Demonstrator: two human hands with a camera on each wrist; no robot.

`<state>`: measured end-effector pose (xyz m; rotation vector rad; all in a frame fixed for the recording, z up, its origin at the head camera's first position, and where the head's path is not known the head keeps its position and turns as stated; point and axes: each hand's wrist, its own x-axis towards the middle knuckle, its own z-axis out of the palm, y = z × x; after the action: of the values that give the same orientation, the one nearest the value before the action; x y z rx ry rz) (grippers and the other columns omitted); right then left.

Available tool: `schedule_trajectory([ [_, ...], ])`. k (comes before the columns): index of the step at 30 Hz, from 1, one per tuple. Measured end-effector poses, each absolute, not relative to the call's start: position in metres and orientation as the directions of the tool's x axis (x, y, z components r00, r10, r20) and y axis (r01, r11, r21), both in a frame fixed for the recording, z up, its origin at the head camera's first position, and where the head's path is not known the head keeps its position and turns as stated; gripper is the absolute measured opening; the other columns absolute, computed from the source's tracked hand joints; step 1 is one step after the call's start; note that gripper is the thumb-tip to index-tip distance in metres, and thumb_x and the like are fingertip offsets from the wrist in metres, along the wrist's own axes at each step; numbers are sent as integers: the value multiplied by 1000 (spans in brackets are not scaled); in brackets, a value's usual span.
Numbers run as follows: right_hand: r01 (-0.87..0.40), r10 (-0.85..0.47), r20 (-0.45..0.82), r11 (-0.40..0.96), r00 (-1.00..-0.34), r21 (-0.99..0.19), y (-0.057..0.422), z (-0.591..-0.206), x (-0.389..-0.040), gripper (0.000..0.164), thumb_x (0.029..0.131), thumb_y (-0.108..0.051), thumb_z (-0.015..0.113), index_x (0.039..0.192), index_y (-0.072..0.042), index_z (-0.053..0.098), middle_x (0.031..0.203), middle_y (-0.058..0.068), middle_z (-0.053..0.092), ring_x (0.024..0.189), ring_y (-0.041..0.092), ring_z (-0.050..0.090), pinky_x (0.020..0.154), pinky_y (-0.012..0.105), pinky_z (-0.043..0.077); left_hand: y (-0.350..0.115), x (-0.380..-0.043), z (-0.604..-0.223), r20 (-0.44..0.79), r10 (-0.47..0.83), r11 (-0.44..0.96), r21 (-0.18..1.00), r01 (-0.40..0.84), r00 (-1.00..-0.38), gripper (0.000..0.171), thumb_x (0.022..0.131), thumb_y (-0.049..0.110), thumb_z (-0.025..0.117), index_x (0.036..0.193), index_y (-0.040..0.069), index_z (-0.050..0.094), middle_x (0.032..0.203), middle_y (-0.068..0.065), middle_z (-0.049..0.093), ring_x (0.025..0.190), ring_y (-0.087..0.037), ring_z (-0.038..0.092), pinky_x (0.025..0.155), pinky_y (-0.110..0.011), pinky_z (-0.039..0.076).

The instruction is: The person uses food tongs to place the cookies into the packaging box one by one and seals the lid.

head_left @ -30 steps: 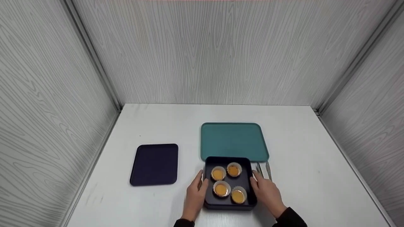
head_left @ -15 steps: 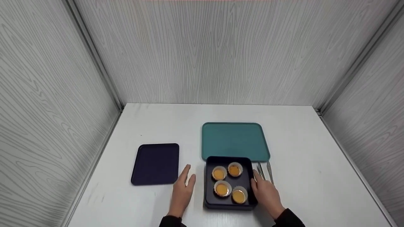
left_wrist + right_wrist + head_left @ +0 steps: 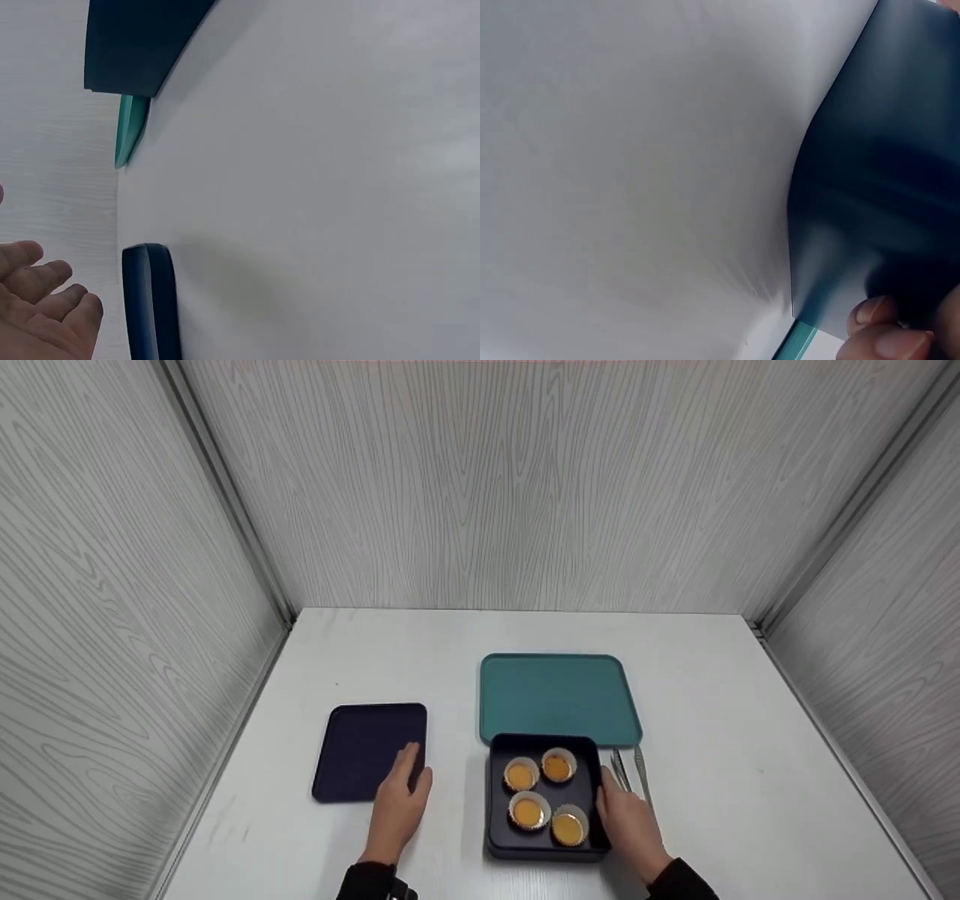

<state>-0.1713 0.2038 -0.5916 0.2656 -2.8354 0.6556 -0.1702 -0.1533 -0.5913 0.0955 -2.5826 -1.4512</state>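
Observation:
A deep dark-navy square pan (image 3: 544,855) stands at the near middle of the table. Inside it sit several yellow cakes in fluted paper cups, one being a cake at the near left (image 3: 527,813). My right hand (image 3: 630,821) is against the pan's right wall, its fingertips (image 3: 874,311) touching the outside. My left hand (image 3: 397,802) has its fingers extended over the near right corner of a flat navy tray (image 3: 367,750). It holds nothing; its palm side shows in the left wrist view, beside the tray's edge (image 3: 154,300).
Behind the pan lies a teal rectangular tray (image 3: 555,697), its near edge partly hidden by the pan. Slim patterned metal utensils (image 3: 641,772) lie right of the pan, partly covered by my right hand. Grey wood-grain walls (image 3: 480,487) enclose the table.
My left hand has let go of the pan's left side and moved left to the navy tray. The right hand stays at the pan, which has not visibly moved.

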Motion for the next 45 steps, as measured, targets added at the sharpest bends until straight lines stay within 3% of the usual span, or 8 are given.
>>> schedule_trajectory([
  [10, -214, -128, 231, 893, -964, -397, 203, -592, -171, 39, 100, -4, 60, 137, 9, 57, 65, 13, 63, 54, 26, 61, 51, 44, 51, -183, -176, -595, 150, -45, 752, 656, 66, -988, 53, 103, 21, 57, 150, -2, 48, 157, -24, 42, 149, -45, 31, 124, -61, 20],
  [19, -231, -138, 259, 898, -956, -375, 203, -594, -171, 39, 99, -3, 61, 136, 8, 57, 59, 7, 57, 49, 21, 56, 45, 38, 45, -200, -174, -608, 90, -15, 875, 484, 31, -996, 50, 101, 22, 58, 142, -6, 56, 155, -27, 44, 146, -49, 33, 121, -66, 22],
  [25, -279, -171, 317, 900, -933, -336, 203, -597, -170, 39, 96, 0, 63, 134, 9, 57, 55, 1, 49, 44, 13, 46, 40, 31, 36, -203, -169, -613, 76, -13, 897, 442, 22, -997, 43, 100, 17, 58, 136, -7, 62, 150, -28, 49, 143, -50, 39, 119, -65, 27],
  [36, -253, -148, 292, 896, -945, -365, 202, -596, -170, 39, 97, 0, 62, 135, 8, 57, 55, 1, 50, 44, 13, 46, 40, 32, 37, -209, -167, -614, 107, 13, 906, 419, 57, -994, 34, 97, 14, 62, 125, -5, 70, 142, -25, 58, 137, -48, 48, 114, -62, 38],
  [45, -239, -131, 293, 897, -947, -372, 203, -598, -171, 38, 98, -3, 62, 135, 6, 58, 57, 4, 54, 46, 16, 50, 41, 35, 40, -215, -158, -614, 208, 106, 908, 379, 180, -972, 23, 91, 3, 71, 113, 0, 76, 133, -21, 66, 129, -47, 57, 107, -61, 46],
])
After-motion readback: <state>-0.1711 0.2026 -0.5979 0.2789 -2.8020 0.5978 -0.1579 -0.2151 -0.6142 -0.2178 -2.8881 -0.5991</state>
